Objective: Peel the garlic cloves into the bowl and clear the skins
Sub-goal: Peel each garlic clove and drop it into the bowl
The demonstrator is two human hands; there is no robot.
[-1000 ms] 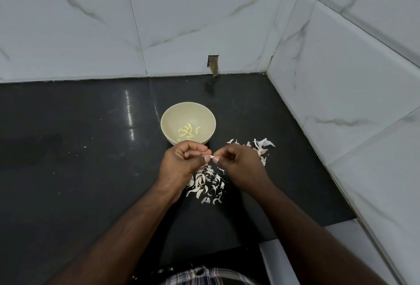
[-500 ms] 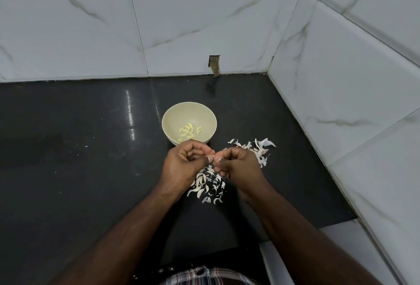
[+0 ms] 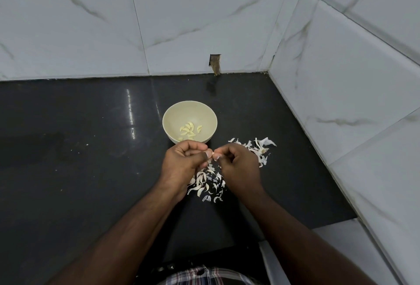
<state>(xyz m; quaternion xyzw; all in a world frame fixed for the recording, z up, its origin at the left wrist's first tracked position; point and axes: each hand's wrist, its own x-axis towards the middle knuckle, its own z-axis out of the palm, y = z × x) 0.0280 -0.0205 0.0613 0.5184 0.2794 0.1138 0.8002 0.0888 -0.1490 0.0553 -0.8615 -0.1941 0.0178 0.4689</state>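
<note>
A cream bowl (image 3: pixel 169 115) stands on the black counter and holds several peeled garlic cloves (image 3: pixel 189 130). Just in front of it my left hand (image 3: pixel 183 163) and my right hand (image 3: pixel 238 166) meet, fingers curled, both pinching one small garlic clove (image 3: pixel 213 153) between their fingertips. Most of that clove is hidden by the fingers. Under the hands lies a heap of white skins and cloves (image 3: pixel 208 182). A second heap of papery skins (image 3: pixel 258 148) lies to the right of my right hand.
White marble-look tiled walls (image 3: pixel 341 80) close the counter at the back and on the right. A small dark cut-out (image 3: pixel 214 63) sits in the back wall. The black counter (image 3: pixel 79 148) stretches to the left. A white ledge (image 3: pixel 341 250) is at the lower right.
My hands have stayed together over the skins, fingertips shifting slightly on the clove. Bowl and heaps have not moved.
</note>
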